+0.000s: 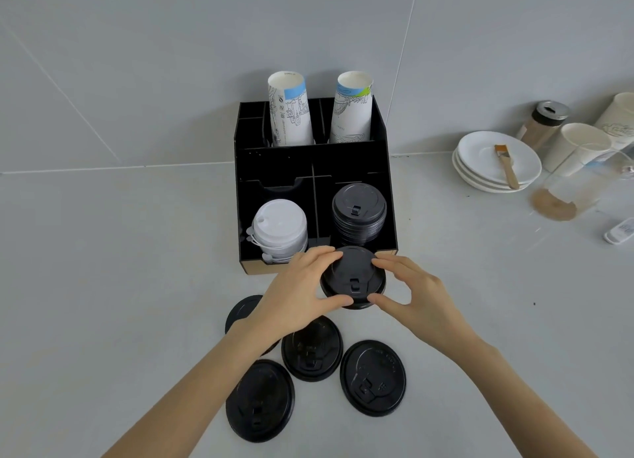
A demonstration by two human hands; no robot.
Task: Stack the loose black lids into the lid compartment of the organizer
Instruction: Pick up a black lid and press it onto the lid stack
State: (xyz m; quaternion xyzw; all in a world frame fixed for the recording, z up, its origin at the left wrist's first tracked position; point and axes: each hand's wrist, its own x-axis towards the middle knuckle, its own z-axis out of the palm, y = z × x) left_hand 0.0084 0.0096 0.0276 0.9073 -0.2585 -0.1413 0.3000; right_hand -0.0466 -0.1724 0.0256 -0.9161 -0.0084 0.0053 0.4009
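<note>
A black organizer [274,162] stands against the wall. Its front right compartment holds a stack of black lids [358,214]; the front left holds white lids [279,227]. Just in front of the organizer, a small stack of black lids [353,277] is held above the counter between my left hand [302,293] and my right hand [408,296], fingers on both sides of its rim. Several loose black lids lie flat on the counter below my hands: one [312,349], one [373,378], one [259,401], and one [240,311] partly hidden under my left wrist.
Two stacks of paper cups [291,111] [351,109] stand in the organizer's back compartments. At the right are stacked white saucers [480,148] with a small brush [506,166], a shaker jar [545,123], white cups [579,148] and a clear container with brown powder [566,197].
</note>
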